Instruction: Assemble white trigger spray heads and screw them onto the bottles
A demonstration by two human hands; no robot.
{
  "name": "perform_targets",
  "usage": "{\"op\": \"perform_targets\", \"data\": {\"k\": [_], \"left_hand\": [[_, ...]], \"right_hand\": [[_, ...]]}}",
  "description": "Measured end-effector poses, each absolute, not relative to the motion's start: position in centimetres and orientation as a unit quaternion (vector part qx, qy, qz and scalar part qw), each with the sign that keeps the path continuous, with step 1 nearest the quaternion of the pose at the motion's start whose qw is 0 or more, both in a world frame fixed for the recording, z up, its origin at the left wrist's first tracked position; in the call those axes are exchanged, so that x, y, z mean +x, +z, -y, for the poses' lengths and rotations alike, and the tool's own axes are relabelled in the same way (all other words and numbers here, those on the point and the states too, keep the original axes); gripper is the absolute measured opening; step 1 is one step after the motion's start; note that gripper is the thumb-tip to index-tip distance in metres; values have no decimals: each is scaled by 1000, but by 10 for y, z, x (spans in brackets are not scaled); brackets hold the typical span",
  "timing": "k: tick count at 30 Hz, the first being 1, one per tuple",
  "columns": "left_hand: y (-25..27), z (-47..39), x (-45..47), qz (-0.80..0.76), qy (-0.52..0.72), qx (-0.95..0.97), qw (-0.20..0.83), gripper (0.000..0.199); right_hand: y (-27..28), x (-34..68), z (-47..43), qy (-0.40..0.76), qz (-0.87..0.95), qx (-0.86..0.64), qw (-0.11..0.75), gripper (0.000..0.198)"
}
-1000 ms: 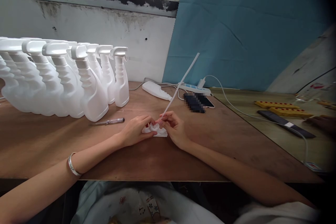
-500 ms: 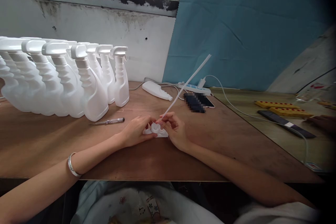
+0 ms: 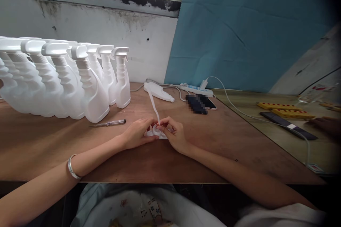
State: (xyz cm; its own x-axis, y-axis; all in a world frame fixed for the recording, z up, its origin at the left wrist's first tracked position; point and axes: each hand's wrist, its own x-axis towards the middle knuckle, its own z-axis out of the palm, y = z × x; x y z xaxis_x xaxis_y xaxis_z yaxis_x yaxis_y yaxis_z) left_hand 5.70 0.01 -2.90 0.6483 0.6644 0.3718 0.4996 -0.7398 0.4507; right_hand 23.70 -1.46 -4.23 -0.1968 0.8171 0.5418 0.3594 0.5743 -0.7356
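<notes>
One white tube [image 3: 153, 107] is pinched near its lower end by the right fingers [image 3: 165, 121], long axis slanting away and leftward, beside the plastic piece [image 3: 156, 131] gripped on the counter [image 3: 213, 131] by the left fingers [image 3: 148, 122].

On the brown rectangular wooden table [image 3: 213, 170], upright white plastic spray bottles [image 3: 94, 97] fill the back-left corner, a slim clear-handled metal screwdriver [image 3: 114, 122] before them. A flat white plastic bottle [image 3: 161, 93] lies near the back edge's middle; right of it, a long white plastic power strip [image 3: 199, 90]. Midway between the side edges, nearer the front edge, a cupped white plastic piece [image 3: 156, 130] sits between the left hand [image 3: 138, 133] and right hand [image 3: 176, 136].
</notes>
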Motion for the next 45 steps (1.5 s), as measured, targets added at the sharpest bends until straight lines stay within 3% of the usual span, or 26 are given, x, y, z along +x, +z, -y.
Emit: {"op": "perform_targets", "data": {"k": [15,25,35,42,45], "left_hand": [[-34,-2,56,-326,280,877,216,25],[-35,-2,55,-317,278,881,217,26],[-35,-4,55,-327,271,876,227,31],[-32,-2,55,-332,225,881,251,27],[-30,-1,55,-332,227,876,266,24]], "right_hand": [[-36,233,15,138,769,-381,494,11],[-28,236,15,161,797,-380,442,8],[-45,241,9,215,776,-292,516,17],[-56,269,-53,220,678,-449,539,25],[-67,284,-87,213,672,-498,504,18]]}}
